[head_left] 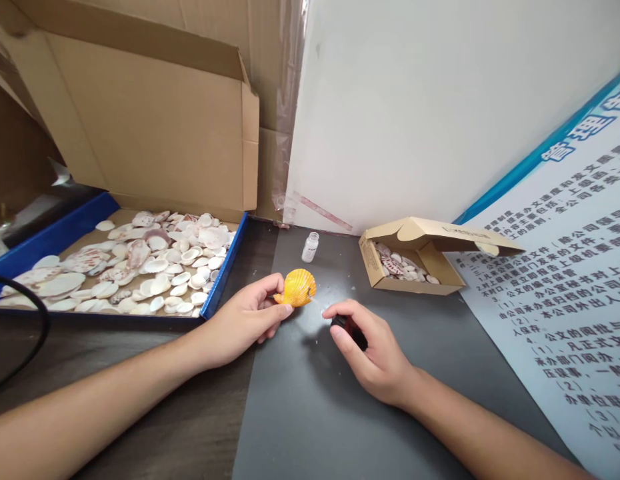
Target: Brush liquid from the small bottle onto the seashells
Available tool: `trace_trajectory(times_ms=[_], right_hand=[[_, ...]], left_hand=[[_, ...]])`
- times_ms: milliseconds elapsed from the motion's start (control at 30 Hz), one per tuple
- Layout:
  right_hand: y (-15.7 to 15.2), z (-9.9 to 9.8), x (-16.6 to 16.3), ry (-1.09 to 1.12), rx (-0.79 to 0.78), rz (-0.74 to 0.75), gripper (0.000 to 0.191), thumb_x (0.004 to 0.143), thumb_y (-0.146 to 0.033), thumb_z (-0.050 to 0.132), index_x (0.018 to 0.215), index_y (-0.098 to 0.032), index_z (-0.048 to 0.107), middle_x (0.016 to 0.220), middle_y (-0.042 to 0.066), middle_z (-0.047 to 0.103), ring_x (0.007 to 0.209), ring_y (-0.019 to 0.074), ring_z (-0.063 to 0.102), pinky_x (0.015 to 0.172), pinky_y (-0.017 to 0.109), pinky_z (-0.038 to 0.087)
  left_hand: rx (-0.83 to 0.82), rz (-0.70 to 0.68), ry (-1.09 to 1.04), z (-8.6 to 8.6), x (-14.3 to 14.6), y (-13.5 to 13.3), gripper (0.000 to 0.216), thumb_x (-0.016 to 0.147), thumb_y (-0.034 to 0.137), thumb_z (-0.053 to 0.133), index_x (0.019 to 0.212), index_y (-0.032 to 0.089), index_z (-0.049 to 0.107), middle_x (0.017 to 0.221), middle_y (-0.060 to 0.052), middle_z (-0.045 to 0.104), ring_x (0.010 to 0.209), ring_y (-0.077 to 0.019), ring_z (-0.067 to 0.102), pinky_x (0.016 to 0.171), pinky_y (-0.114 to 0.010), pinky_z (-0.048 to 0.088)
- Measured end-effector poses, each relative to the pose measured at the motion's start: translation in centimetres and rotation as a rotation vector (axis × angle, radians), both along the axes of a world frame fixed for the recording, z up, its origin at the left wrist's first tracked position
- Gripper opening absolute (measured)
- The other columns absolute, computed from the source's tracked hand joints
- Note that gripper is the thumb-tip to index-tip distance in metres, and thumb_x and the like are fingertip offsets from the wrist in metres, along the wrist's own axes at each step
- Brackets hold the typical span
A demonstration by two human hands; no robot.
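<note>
My left hand (pixel 245 320) pinches an orange scallop shell (pixel 297 287) by its hinge, holding it just above the dark grey mat (pixel 310 413). My right hand (pixel 373 350) is curled around a small black object (pixel 351 330), resting on the mat a little right of the shell. What the black object is cannot be made out. A small clear glass vial (pixel 310 247) stands upright behind the shell near the wall.
A blue-edged tray (pixel 223 280) full of several white and pink shells lies at the left, backed by an open cardboard box (pixel 140 113). A small cardboard box (pixel 420 257) with shells sits at right. A printed poster (pixel 570 287) leans at far right. A black cable (pixel 20 333) curves at left.
</note>
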State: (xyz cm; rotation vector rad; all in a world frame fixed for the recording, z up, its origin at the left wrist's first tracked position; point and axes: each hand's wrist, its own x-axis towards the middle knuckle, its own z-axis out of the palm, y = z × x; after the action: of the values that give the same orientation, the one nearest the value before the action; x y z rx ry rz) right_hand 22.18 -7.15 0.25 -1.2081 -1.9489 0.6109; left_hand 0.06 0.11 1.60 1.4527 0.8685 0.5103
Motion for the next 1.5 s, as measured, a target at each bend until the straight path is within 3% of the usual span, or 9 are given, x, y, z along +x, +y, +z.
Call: trace_trajectory(times_ms=[133, 367, 633, 833, 1000, 1067, 1200, 1333, 1500], right_hand=[[-0.07, -0.09, 0.15, -0.029, 0.031, 0.089, 0.019, 0.098, -0.02, 0.046, 0.113, -0.023, 0.057, 0.084, 0.001, 0.064, 0.065, 0.0132, 0.057, 0.063, 0.024, 0.047], [0.14, -0.21, -0.14, 0.02, 0.047, -0.135, 0.011, 0.096, -0.021, 0.053, 0.105, -0.022, 0.058, 0.078, -0.001, 0.062, 0.057, 0.011, 0.054, 0.055, 0.021, 0.044], [-0.09, -0.09, 0.17, -0.046, 0.058, 0.126, 0.019, 0.099, -0.02, 0.046, 0.113, -0.022, 0.059, 0.088, 0.003, 0.067, 0.073, 0.0157, 0.061, 0.067, 0.026, 0.048], [-0.04, -0.14, 0.0, -0.016, 0.035, -0.117, 0.013, 0.096, -0.02, 0.052, 0.106, -0.021, 0.06, 0.08, 0.0, 0.065, 0.056, 0.0112, 0.053, 0.054, 0.022, 0.044], [-0.1, 0.01, 0.23, -0.031, 0.065, 0.105, 0.026, 0.099, -0.019, 0.045, 0.12, -0.022, 0.06, 0.086, 0.002, 0.067, 0.07, 0.0147, 0.061, 0.068, 0.027, 0.05], [-0.15, 0.05, 0.21, -0.031, 0.062, 0.136, 0.028, 0.099, -0.019, 0.045, 0.123, -0.022, 0.058, 0.083, 0.002, 0.066, 0.069, 0.0145, 0.06, 0.067, 0.027, 0.05], [-0.22, 0.12, -0.18, 0.015, -0.007, -0.035, 0.02, 0.093, -0.021, 0.053, 0.113, -0.021, 0.057, 0.064, -0.005, 0.055, 0.051, 0.0112, 0.051, 0.049, 0.021, 0.043], [-0.15, 0.16, -0.47, 0.043, -0.011, -0.167, 0.011, 0.089, -0.021, 0.056, 0.1, -0.022, 0.054, 0.058, -0.008, 0.05, 0.047, 0.0104, 0.049, 0.046, 0.02, 0.041], [-0.21, 0.14, -0.21, 0.047, -0.015, -0.096, 0.013, 0.091, -0.022, 0.055, 0.104, -0.022, 0.054, 0.061, -0.007, 0.052, 0.049, 0.0108, 0.051, 0.048, 0.021, 0.043]], left_hand=[[-0.006, -0.006, -0.005, -0.03, 0.03, 0.02, 0.025, 0.086, 0.043, 0.056, 0.085, 0.021, 0.044, 0.055, 0.01, 0.042, 0.051, -0.0083, 0.038, 0.047, -0.02, 0.032], [-0.001, -0.004, 0.0, 0.08, 0.02, 0.06, 0.025, 0.086, 0.042, 0.056, 0.084, 0.021, 0.042, 0.055, 0.01, 0.044, 0.05, -0.008, 0.039, 0.047, -0.02, 0.032], [-0.011, -0.009, -0.024, 0.02, 0.0, 0.04, 0.024, 0.086, 0.042, 0.056, 0.085, 0.021, 0.045, 0.057, 0.01, 0.042, 0.051, -0.008, 0.038, 0.047, -0.02, 0.032], [0.002, -0.005, -0.021, -0.12, 0.01, 0.05, 0.025, 0.086, 0.041, 0.057, 0.083, 0.021, 0.041, 0.055, 0.01, 0.044, 0.05, -0.0073, 0.039, 0.047, -0.019, 0.03], [0.002, -0.013, -0.043, -0.37, -0.01, 0.05, 0.022, 0.088, 0.04, 0.056, 0.085, 0.022, 0.043, 0.055, 0.01, 0.043, 0.05, -0.0076, 0.038, 0.045, -0.018, 0.033], [0.0, -0.024, -0.054, -0.43, -0.03, 0.04, 0.021, 0.089, 0.04, 0.055, 0.087, 0.022, 0.044, 0.055, 0.01, 0.043, 0.05, -0.0077, 0.038, 0.045, -0.017, 0.033], [0.001, -0.009, -0.054, -0.42, -0.01, -0.03, 0.022, 0.088, 0.04, 0.056, 0.088, 0.022, 0.043, 0.056, 0.01, 0.043, 0.049, -0.0077, 0.037, 0.044, -0.017, 0.033], [0.004, 0.002, -0.026, -0.35, 0.05, -0.04, 0.024, 0.088, 0.04, 0.057, 0.096, 0.02, 0.047, 0.058, 0.01, 0.043, 0.05, -0.0079, 0.038, 0.044, -0.018, 0.031], [0.009, -0.005, -0.044, -0.08, 0.08, -0.04, 0.035, 0.087, 0.036, 0.06, 0.115, 0.017, 0.053, 0.067, 0.007, 0.047, 0.053, -0.0079, 0.041, 0.047, -0.019, 0.035]])
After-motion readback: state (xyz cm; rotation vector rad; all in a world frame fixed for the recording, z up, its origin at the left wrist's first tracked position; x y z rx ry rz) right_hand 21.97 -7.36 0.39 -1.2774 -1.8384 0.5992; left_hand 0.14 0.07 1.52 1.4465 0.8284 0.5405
